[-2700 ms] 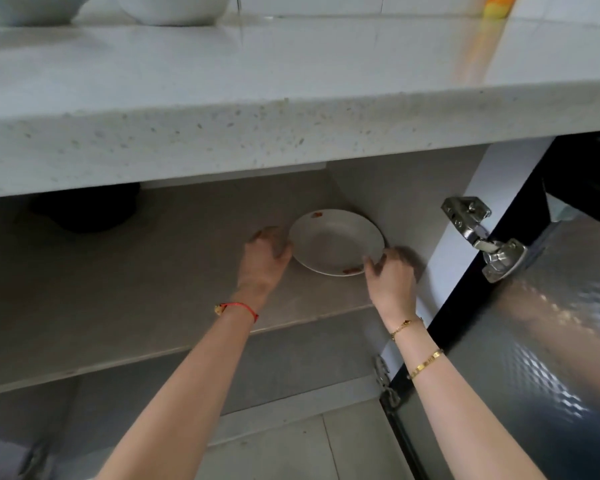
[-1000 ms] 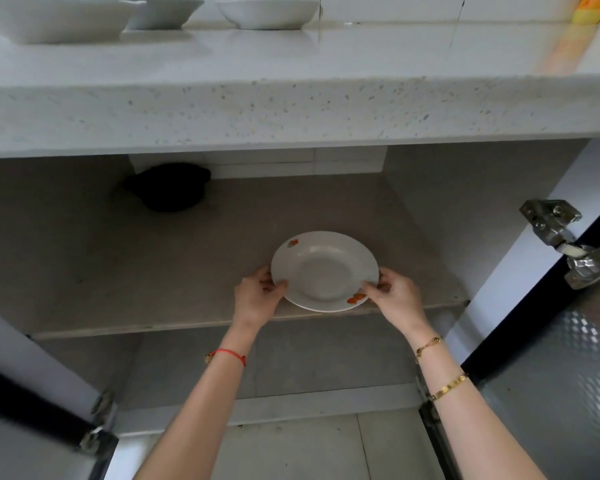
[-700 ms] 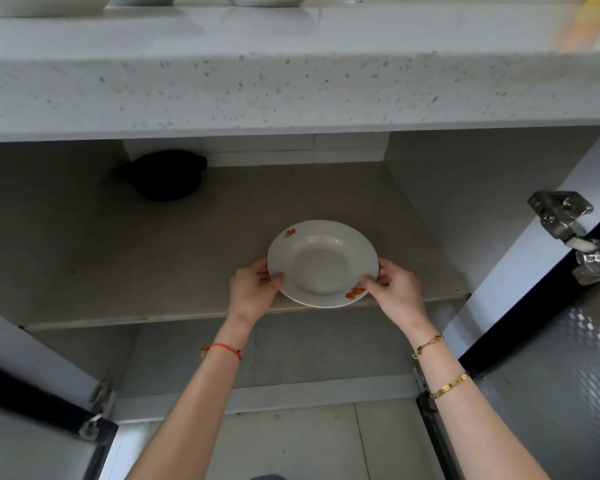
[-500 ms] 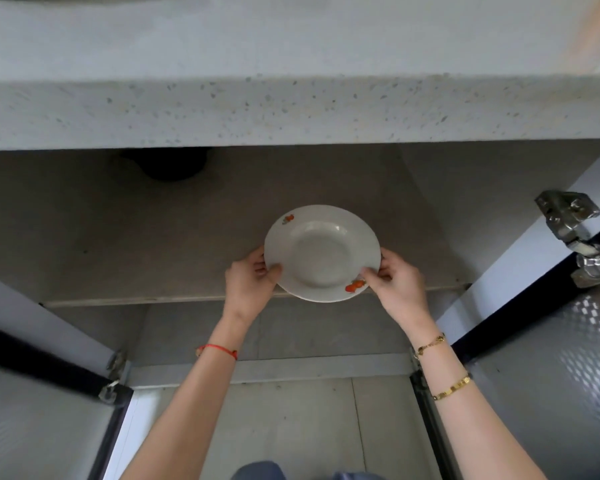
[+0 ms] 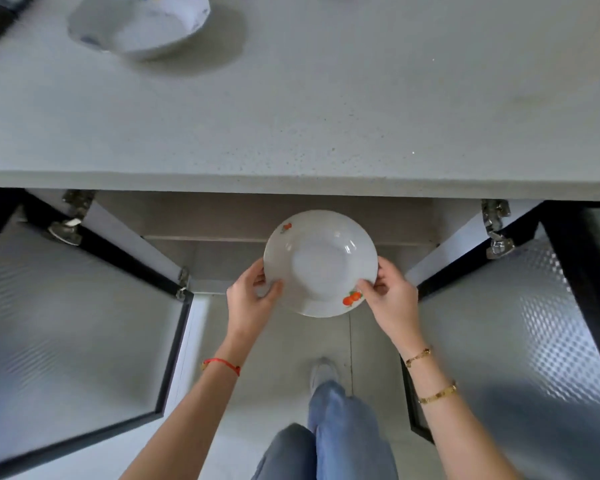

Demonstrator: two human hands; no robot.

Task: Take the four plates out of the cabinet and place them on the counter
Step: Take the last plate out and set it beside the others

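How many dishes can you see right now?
2. One plate held by its rim between the left hand and right hand, below the counter edge; one bowl on the counter, far left. Others may lie out of view.

Plate [image 5: 321, 263]: lifted off the cabinet shelf [image 5: 222, 216], now held in the air in front of the open cabinet, below the worktop [image 5: 326, 116] edge. Left hand [image 5: 252, 301] and right hand [image 5: 392, 296]: drawn back out of the cabinet, fingers [image 5: 366, 284] gripping opposite rims as before.
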